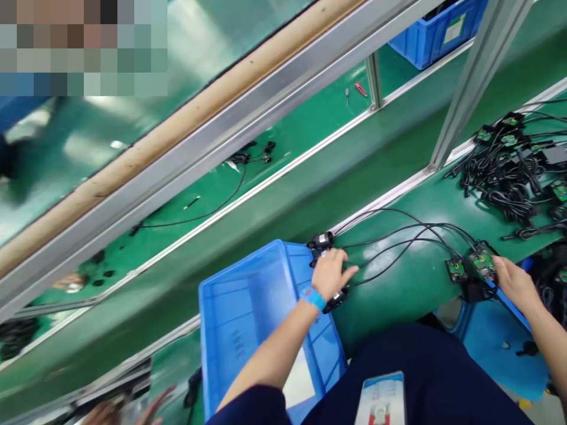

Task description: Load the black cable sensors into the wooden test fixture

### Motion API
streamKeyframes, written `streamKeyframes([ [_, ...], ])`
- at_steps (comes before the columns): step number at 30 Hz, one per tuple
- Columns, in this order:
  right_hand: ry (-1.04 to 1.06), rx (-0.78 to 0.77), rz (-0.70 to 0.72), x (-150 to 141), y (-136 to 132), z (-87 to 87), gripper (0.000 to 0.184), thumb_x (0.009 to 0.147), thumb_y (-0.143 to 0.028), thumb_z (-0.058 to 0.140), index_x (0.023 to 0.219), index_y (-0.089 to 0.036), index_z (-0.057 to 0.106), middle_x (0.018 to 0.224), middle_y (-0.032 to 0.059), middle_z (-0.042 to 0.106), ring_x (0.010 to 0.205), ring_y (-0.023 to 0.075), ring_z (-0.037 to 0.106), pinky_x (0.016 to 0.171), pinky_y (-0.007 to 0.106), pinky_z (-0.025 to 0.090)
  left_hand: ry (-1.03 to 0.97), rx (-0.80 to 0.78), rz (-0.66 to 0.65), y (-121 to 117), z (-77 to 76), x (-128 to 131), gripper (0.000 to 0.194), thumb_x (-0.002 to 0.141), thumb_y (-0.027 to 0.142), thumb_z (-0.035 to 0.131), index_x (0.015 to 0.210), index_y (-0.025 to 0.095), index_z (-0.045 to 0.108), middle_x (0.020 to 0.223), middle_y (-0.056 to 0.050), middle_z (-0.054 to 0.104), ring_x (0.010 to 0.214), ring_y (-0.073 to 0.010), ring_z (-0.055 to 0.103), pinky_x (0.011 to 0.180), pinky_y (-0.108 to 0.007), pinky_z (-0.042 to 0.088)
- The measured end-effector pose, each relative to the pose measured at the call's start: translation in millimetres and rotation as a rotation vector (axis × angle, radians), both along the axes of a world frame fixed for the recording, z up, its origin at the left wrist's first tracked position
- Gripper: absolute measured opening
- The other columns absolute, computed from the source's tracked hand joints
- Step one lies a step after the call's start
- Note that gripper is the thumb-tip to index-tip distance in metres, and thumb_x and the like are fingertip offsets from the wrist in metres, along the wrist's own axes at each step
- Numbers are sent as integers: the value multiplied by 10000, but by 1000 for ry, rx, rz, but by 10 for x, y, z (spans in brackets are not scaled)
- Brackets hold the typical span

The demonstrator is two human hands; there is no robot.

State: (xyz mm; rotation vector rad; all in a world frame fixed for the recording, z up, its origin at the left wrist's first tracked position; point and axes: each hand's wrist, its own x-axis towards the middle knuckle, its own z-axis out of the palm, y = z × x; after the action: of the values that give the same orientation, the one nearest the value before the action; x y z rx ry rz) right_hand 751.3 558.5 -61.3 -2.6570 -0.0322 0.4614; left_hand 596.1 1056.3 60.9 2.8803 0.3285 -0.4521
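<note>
Beside the blue crate (328, 348), the left hand (330, 274) spreads its fingers apart over black cabled housings (328, 237); the right hand (516, 284) has fingertips clamped on a green circuit board (482, 262), near the table (390, 295) edge; the badge (381, 398) writing is illegible.

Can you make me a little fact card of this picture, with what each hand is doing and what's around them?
Left hand: fingers spread, over black cylindrical parts
Left wrist: blue band
Right hand: fingers at the edge of a green circuit board; whether they pinch it is hard to tell
Cables: black cables stretch between the cylindrical parts and the boards
Beside left hand: open-topped blue bin
Farther right: pile of black cables and boards
Surface: green tabletop
</note>
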Motion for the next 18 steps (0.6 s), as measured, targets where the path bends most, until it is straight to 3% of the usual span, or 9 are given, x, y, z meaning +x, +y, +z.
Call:
streamKeyframes([
  [4,-41,-21,40,-92,87,-48,575,941,-607,331,1103,-199,702,821,96,708,737,263,655,689,346,461,-5,-286,-61,-932,-161,-190,361,923,565,570,1074,237,586,1085,-46,648,1054,-202,606,965,-330,492],
  [7,-287,-63,24,-89,232,-106,569,983,-559,335,1136,-158,710,901,126,705,765,249,629,707,348,453,1,-417,-198,-1569,-353,28,471,907,555,604,1260,247,560,1238,-63,642,1148,-212,603,1011,-341,497],
  [10,-434,-40,81,-18,342,-144,552,983,-572,382,1112,-174,742,1056,148,663,962,271,599,871,394,460,-116,-386,-457,-2078,-526,394,646,903,561,603,1451,252,458,1500,-88,505,1391,-283,455,1117,-422,435],
  [14,-506,21,109,55,259,-148,476,993,-513,414,1178,-192,712,1079,138,638,1029,266,567,957,439,439,-297,-253,-749,-2481,-806,829,744,933,567,533,1565,229,333,1684,-84,231,1559,-328,156,1229,-537,254],
  [18,-463,16,153,91,78,-118,391,979,-450,459,1098,-178,713,1021,123,669,953,256,579,908,425,457,-219,-167,-836,-2596,-1095,1075,753,921,618,508,1555,235,370,1663,-78,296,1543,-336,215,1237,-563,218],
])
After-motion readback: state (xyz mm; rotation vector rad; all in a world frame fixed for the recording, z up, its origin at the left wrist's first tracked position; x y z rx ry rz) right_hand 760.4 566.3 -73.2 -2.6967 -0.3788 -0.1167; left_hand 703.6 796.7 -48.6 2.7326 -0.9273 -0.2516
